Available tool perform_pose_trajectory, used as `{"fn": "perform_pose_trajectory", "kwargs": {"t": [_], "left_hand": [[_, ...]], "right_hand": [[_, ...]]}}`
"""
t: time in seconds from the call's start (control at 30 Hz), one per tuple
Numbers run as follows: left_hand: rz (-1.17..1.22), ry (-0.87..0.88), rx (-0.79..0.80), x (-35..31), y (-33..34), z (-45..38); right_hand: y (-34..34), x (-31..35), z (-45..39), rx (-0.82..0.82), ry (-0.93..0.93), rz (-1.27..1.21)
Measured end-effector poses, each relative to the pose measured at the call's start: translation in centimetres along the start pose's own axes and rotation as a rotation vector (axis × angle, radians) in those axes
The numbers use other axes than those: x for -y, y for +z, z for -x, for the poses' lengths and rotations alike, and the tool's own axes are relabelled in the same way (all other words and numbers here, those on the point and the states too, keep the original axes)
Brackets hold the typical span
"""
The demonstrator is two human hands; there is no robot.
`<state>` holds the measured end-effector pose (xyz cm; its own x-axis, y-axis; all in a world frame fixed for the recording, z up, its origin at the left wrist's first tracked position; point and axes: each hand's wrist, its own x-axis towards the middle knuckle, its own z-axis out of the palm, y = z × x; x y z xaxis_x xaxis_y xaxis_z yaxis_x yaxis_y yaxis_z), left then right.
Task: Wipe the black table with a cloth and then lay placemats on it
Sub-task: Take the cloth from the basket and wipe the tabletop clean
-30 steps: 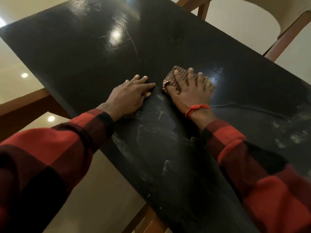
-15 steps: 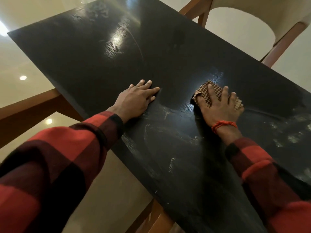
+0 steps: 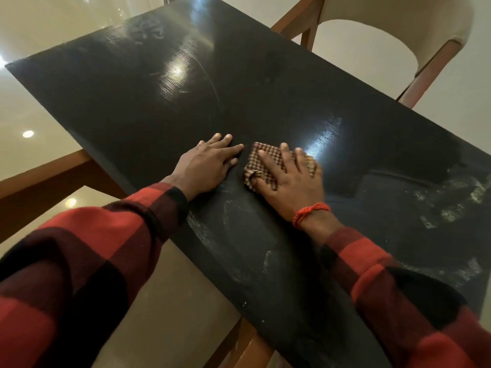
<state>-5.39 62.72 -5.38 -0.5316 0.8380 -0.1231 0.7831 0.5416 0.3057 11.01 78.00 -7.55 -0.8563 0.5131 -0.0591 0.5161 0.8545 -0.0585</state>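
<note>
Checked brown cloth (image 3: 268,158) lies flat on the black table (image 3: 148,96), pinned under the right hand (image 3: 288,181), whose spread fingers press it down rather than clutch it. The left hand (image 3: 210,163), flat and holding nothing, braces on the table just beside the cloth. Pale smears (image 3: 451,200) remain to the right, on the right hand's side, so the next stroke likely runs that way along the table's long axis. No placemats are in view.
</note>
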Motion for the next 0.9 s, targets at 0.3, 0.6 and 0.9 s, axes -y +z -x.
{"fn": "perform_pose_trajectory", "kwargs": {"t": [0.3, 0.6, 0.9], "left_hand": [[0.090, -0.047, 0.008, -0.4, 0.0, 0.0], [0.317, -0.190, -0.266, -0.4, -0.7, -0.2], [0.240, -0.194, -0.169, -1.0, 0.2, 0.3]], "right_hand": [[-0.3, -7.0, -0.7, 0.011, 0.447, -0.100], [1.1, 4.2, -4.1, -0.055, -0.001, -0.059], [0.6, -0.7, 0.3, -0.034, -0.158, -0.056]]}}
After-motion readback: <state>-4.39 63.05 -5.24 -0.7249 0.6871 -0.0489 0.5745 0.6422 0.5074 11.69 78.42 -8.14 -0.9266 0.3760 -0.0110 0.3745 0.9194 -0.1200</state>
